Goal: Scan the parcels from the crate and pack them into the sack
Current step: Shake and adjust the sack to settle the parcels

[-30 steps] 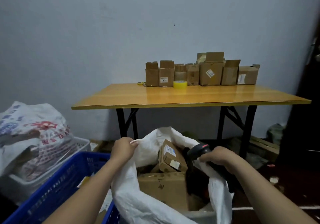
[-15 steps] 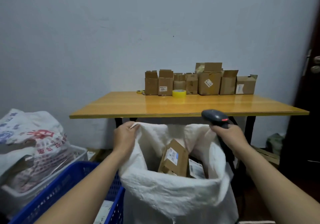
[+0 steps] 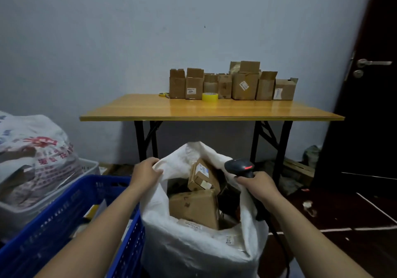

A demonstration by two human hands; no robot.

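Far left: bulging white printed woven bag with red and blue lettering, sitting in a pale grey plastic bin. Just beside it, lower left, a blue perforated plastic crate; contents mostly hidden by the left forearm, only scraps of pale paper and something yellow show inside.

Left hand clenched on the near-left rim of the white woven plastic sack, fabric bunched between fingers and thumb. Sack stands on the floor, touching the crate's right wall, mouth open.

Inside the sack: a small brown cardboard parcel with a white label, tilted, resting on top of a larger brown cardboard parcel. A flat pale parcel with a printed label lies lower, at the front. Dark items to the right of these, cannot tell what.

Right hand wrapped around the handle of a black handheld barcode scanner, red light showing on its head, held over the sack's right rim. A black cable hangs down outside the sack.

Behind: wooden folding counter with black legs, carrying a row of open brown cardboard boxes, a yellow tape roll and yellow-handled scissors. Far right: dark door with a silver lever handle.
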